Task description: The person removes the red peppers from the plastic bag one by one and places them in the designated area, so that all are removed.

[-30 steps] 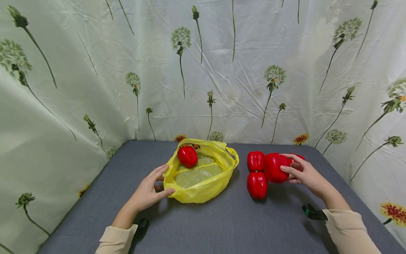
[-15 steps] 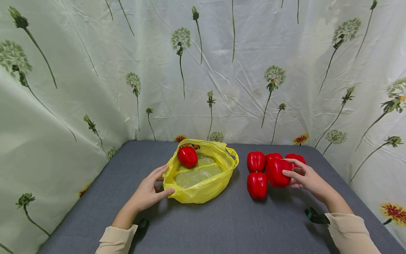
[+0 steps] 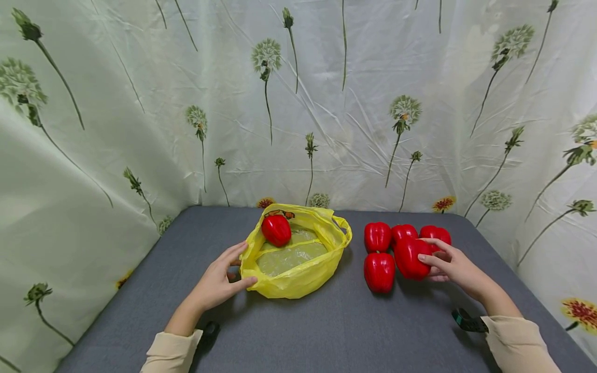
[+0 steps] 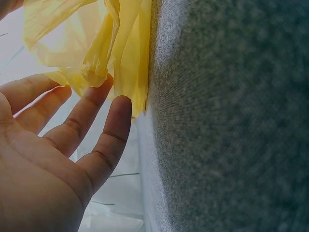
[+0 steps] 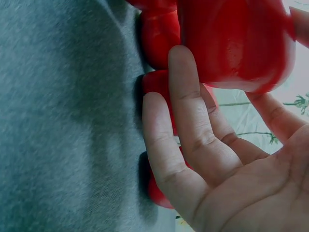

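In the head view my right hand (image 3: 454, 265) grips a red bell pepper (image 3: 410, 260) between thumb and fingers. The right wrist view shows this bell pepper (image 5: 236, 43) raised off the table, with the lower fingers stretched out beneath it. My left hand (image 3: 221, 277) rests against the left side of a yellow plastic bag (image 3: 298, 286), thumb near its front rim. Relaxed, spread fingers touch the crumpled yellow plastic (image 4: 130, 53) in the left wrist view. Inside the wide-mouthed bag, another red bell pepper (image 3: 276, 230) lies at the back left.
Several more red bell peppers (image 3: 379, 273) lie grouped on the grey table (image 3: 326, 336), right of the bag. A flower-patterned curtain (image 3: 298, 119) hangs behind and beside the table. Dark wrist straps (image 3: 466, 320) sit near the sleeves.
My right hand has drawn the bell pepper toward me and slightly right, uncovering peppers behind it. The left hand and the bag have stayed in place.
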Action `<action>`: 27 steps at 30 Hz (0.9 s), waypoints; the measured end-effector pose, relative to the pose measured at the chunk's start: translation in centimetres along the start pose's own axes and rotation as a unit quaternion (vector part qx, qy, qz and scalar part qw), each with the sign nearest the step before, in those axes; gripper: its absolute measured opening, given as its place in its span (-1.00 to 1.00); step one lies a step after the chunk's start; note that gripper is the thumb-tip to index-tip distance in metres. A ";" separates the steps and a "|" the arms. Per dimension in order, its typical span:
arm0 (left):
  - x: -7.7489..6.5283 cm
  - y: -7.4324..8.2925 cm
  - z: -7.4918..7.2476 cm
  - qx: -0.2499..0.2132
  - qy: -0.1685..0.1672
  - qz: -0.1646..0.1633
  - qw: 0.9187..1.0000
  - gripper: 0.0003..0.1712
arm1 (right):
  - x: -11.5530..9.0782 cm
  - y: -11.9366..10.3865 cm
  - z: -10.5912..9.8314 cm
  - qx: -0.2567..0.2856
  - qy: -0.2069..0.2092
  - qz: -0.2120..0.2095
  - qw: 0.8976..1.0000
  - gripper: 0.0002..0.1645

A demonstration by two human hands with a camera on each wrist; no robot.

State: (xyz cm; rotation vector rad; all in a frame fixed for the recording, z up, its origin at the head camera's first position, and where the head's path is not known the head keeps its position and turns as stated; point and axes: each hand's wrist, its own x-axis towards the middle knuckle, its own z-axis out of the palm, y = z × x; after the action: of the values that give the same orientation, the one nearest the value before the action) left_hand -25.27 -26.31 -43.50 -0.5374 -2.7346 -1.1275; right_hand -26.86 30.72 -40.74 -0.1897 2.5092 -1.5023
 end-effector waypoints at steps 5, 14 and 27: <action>0.0 0.0 0.0 0.003 0.000 0.001 1.000 0.00 | 0.0 0.6 0.1 0.002 -0.009 0.012 1.000 -0.08; 0.0 -0.2 0.1 0.003 0.001 0.013 1.000 -0.01 | 0.1 2.0 0.1 0.005 -0.028 0.025 0.999 -0.13; 0.0 -0.2 0.1 0.004 0.003 0.012 1.000 -0.01 | 0.4 2.5 0.2 0.003 -0.042 0.035 0.998 -0.16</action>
State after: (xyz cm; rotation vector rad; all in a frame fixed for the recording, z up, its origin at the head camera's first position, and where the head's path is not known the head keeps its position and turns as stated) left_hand -25.33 -26.43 -43.69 -0.5640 -2.7188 -1.1104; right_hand -27.20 31.59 -43.08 -0.1580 2.4191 -1.4437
